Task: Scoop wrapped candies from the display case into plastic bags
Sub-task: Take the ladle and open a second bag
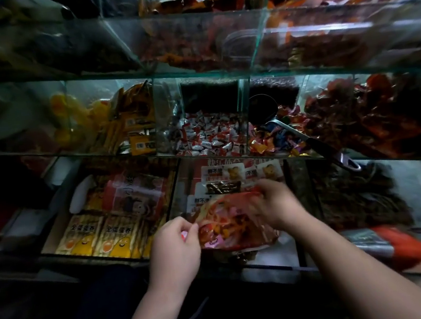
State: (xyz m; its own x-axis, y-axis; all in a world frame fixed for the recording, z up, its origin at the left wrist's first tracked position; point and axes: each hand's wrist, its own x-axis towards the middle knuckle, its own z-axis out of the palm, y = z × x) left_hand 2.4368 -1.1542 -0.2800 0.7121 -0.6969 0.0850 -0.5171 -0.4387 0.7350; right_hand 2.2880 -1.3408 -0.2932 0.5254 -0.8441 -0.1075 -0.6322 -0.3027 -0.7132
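A person's left hand (pixel 173 240) and right hand (pixel 271 204) pinch a thin red plastic bag (pixel 228 224) before the glass display case (pixel 193 81); flimsy and slippery, it seems best held at its rim. Wrapped candies (pixel 209 135) fill a middle bin.

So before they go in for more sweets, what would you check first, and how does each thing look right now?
1. Plastic bag held by both hands: ok, left hand and right hand both grip it.
2. Bag mouth open wide enough: cannot tell, the plastic is bunched and blurred.
3. A hand free for the scoop: not ok, both are busy.
4. Scoop within sight: ok, it lies in the mixed-colour candy bin, handle sticking out toward the person.
5. Candy left to scoop: ok, the white-and-red candies next to it are plentiful too.
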